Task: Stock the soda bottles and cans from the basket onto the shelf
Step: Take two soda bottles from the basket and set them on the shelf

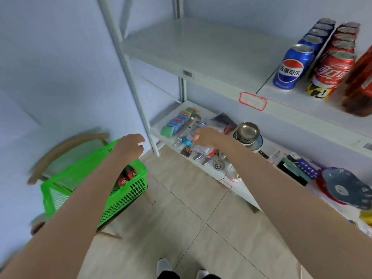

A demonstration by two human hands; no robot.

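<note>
I am looking down at the green basket (128,196). It sits on a wooden stool (66,143) by the wall, on my left. Inside it I can see red soda bottles (125,178) lying down. My arm hides part of the basket, so I cannot tell how many there are.

My left hand (130,146) is just over the far edge of the basket. Its fingers are bent a little and it holds nothing. My right hand (207,136) is out in front of the low shelf (231,179) with the kitchen things. Its fingers are loose too, and I see nothing in it.

The top shelf (201,51) is where the drinks go. A row of blue cans (293,67) and a row of red cans (334,71) stand there on the right, with brown bottles (360,77) beside them. The left part is bare.

I think a full bottle will be heavy for its size and smooth — maybe a bit slippery. The sides may give a little if I squeeze. I would wrap my fingers round the middle of one, or round the neck under the cap, and lift it up slowly. It should not be shaken — soda fizzes.
</note>
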